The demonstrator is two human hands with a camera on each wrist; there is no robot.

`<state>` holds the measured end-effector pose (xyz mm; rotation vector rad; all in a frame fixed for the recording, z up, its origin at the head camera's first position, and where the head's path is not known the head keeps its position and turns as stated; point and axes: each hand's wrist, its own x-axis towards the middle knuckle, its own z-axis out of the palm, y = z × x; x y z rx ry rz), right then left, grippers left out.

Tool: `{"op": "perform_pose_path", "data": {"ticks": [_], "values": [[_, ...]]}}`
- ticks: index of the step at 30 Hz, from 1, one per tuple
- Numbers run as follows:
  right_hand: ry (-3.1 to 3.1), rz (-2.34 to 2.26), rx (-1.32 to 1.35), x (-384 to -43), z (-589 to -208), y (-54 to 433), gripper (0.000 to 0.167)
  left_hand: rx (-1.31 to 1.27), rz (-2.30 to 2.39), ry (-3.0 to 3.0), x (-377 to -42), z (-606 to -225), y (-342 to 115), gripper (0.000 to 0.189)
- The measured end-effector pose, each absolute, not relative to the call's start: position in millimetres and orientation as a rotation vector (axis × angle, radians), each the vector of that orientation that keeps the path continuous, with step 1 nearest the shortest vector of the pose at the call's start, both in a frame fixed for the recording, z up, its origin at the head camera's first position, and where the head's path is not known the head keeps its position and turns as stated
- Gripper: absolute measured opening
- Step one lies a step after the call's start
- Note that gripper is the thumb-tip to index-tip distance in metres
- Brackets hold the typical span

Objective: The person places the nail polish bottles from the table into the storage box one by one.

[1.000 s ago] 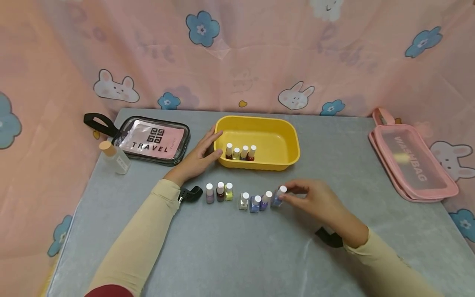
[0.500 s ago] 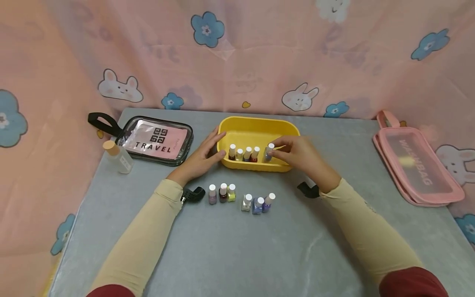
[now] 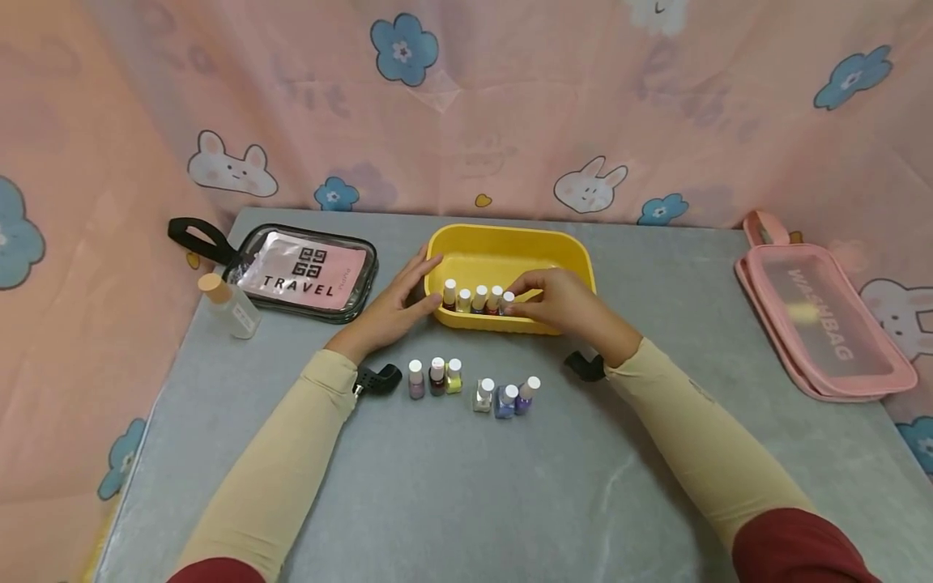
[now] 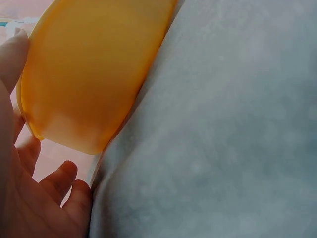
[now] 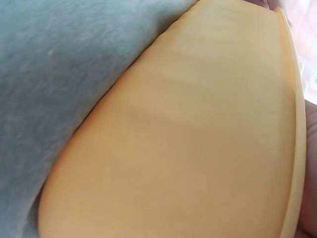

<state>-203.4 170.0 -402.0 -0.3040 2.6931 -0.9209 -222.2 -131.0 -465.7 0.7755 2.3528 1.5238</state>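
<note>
In the head view my left hand (image 3: 389,317) rests at the left end of a yellow plastic basket (image 3: 525,325), fingers spread and extended, thumb and index finger at the rim. The left wrist view shows its thumb along the edge of the basket (image 4: 94,74). Inside the basket my right hand (image 3: 572,312) pinches the white cap of a nail polish bottle (image 3: 507,301) between thumb and fingers. That bottle stands at the right end of a row of several small nail polishes (image 3: 479,298) by the front wall. The near wall mostly fills the right wrist view.
In front of the basket stand three nail polishes (image 3: 437,378) and, to their right, three more bottles (image 3: 504,401). A clear TRAVEL pouch (image 3: 306,271) and a bottle with a tan cap (image 3: 232,308) are at left. A pink wash bag (image 3: 824,316) lies at right.
My right hand has taken the rightmost nail polish from the table into the basket, then moved it left against the row. My left hand has stayed at the basket's left end.
</note>
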Motion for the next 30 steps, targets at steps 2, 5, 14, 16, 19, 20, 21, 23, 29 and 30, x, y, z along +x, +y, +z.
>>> {"op": "perform_pose_path", "data": {"ticks": [2, 5, 14, 16, 19, 20, 21, 23, 29, 30], "values": [[2.701, -0.902, -0.323, -204.7, -402.0, 167.4, 0.02, 0.774, 1.526, 2.35, -221.5, -465.2, -131.1, 0.073], [2.699, -0.9, -0.331, -205.7, -402.3, 164.2, 0.02, 0.783, 1.53, 2.348, -221.1, -465.3, -130.8, 0.079], [2.661, -0.927, -0.321, -205.6, -401.5, 164.3, 0.022, 0.78, 1.532, 2.34, -221.5, -464.6, -127.8, 0.094], [2.641, -0.936, -0.333, -205.5, -400.5, 166.1, 0.024, 0.778, 1.528, 2.34, -222.0, -465.0, -127.7, 0.094], [2.619, -0.945, -0.376, -204.0, -396.4, 169.1, 0.027, 0.781, 1.519, 2.344, -222.4, -464.9, -128.2, 0.087], [2.613, -0.949, -0.391, -203.2, -394.9, 170.5, 0.027, 0.782, 1.518, 2.344, -222.5, -464.8, -128.4, 0.083], [2.606, -0.951, -0.406, -202.1, -393.2, 171.8, 0.029, 0.785, 1.519, 2.343, -222.4, -464.6, -128.8, 0.082], [2.608, -0.956, -0.413, -198.8, -389.3, 174.6, 0.031, 0.787, 1.522, 2.342, -222.0, -464.5, -129.7, 0.079], [2.65, -1.094, -0.337, -175.2, -374.7, 188.1, 0.037, 0.793, 1.545, 2.339, -221.9, -466.3, -131.0, 0.088], [2.656, -1.127, -0.331, -168.5, -372.9, 190.9, 0.037, 0.795, 1.547, 2.338, -222.0, -466.6, -130.9, 0.087]]}}
